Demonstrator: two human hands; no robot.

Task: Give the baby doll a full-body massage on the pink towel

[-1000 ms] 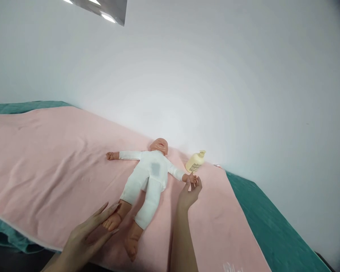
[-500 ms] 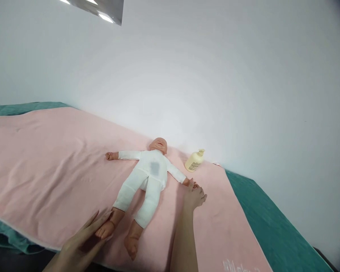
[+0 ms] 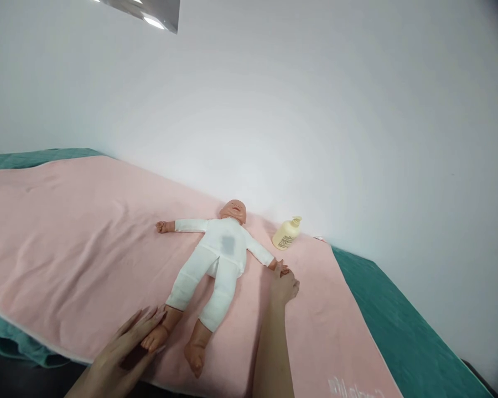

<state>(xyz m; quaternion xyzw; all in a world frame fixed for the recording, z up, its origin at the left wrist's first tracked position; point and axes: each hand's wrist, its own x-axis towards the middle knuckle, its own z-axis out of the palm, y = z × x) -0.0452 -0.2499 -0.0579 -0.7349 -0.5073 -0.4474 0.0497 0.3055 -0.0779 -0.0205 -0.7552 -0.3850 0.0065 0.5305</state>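
Observation:
A baby doll [image 3: 222, 254] lies on its back, head toward the wall, limbs spread. It wears a white suit with a grey patch on the front. At the doll's bare foot on the left is my left hand [image 3: 122, 348], its long fingers along the ankle and its thumb on the other side, the foot between them. My right hand [image 3: 285, 286] has its fingers curled around the doll's hand [image 3: 279, 265] on the right; the fingertips are partly hidden. A cream pump bottle [image 3: 287, 233] stands just beyond that hand.
A pink blanket [image 3: 87, 237] with wrinkles on its left side lies under the doll. Green quilted cloth [image 3: 398, 309] shows at its edges. Behind rises a white wall [image 3: 249, 110], with a shiny grey panel [image 3: 157, 14] at the top.
The fingers of my left hand have spread slightly at the doll's ankle. My right hand has curled a little more closely around the doll's hand. The doll and bottle stay put.

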